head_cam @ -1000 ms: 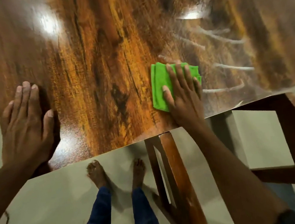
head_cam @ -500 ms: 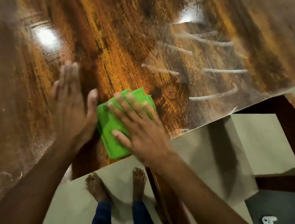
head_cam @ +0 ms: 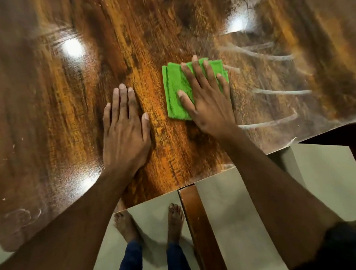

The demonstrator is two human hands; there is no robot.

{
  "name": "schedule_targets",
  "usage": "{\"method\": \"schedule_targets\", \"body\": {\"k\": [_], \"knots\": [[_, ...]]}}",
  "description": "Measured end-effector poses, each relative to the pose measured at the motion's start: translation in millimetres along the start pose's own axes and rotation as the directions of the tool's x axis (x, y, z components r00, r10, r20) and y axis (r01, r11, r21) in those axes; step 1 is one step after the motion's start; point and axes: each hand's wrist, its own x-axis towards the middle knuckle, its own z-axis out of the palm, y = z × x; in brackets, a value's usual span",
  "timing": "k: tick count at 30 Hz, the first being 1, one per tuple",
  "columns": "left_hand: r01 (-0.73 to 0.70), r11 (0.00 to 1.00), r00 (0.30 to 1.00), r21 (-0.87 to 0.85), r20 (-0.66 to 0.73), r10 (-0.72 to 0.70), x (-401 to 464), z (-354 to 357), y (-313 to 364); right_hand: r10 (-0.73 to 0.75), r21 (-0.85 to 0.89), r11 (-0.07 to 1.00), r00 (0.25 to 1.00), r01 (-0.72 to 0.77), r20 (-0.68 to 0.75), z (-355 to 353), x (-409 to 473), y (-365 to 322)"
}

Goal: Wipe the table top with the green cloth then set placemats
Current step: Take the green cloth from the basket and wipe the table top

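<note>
Since half a second ago the green cloth [head_cam: 177, 92] has slid away from the near edge and out toward the middle of the table top [head_cam: 44, 124], and the left hand [head_cam: 126, 134], which was then raised and almost touching the cloth, now lies flat on the wood just to the cloth's left, with a strip of bare table between them.

From the head camera: the right hand [head_cam: 208, 104] lies palm down on the folded cloth, fingers straight and slightly spread, thumb stretched across the cloth's left half. It presses the cloth to the wood and nothing is curled round it. The cloth's left part and its far edge show around the fingers; the rest is under the palm. The left hand is likewise flat, fingers together and straight, thumb out to the right, holding nothing, only resting on the table.

The table top is glossy brown wood with dark grain. Pale curved smear streaks [head_cam: 276, 93] run across it to the right of the cloth, and fainter marks lie near the left corner. Two bright light reflections [head_cam: 72, 47] sit on the far part of the surface.

Below the near edge, a wooden chair frame [head_cam: 199, 229] stands under the table beside the person's bare feet [head_cam: 175, 222] and dark blue trouser legs [head_cam: 130, 266] on a pale floor [head_cam: 252, 203].
</note>
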Motion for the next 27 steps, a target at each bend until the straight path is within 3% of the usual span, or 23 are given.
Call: {"method": "schedule_targets", "body": {"k": [4,11,16,22,27], "knots": [[0.004,1.0,1.0,-0.016,0.006,-0.003,0,-4,2,-0.006,0.007,1.0,1.0,0.006,-0.011,2,1,-3],[0.0,1.0,1.0,0.01,0.001,0.0,0,-3,3,0.004,-0.06,0.998,0.995,0.002,0.102,-4,-114,-14],[0.003,1.0,1.0,0.024,-0.001,-0.003,1,-2,3,-0.038,-0.035,0.998,0.99,0.043,0.138,2,-140,-37],[0.002,1.0,1.0,0.007,0.001,-0.002,-1,-1,2,-0.083,-0.055,0.995,0.993,0.088,0.079,-1,-107,-13],[0.007,1.0,1.0,0.0,0.006,-0.007,0,-1,2,-0.013,0.008,1.0,1.0,0.013,0.006,-5,5,23]]}}
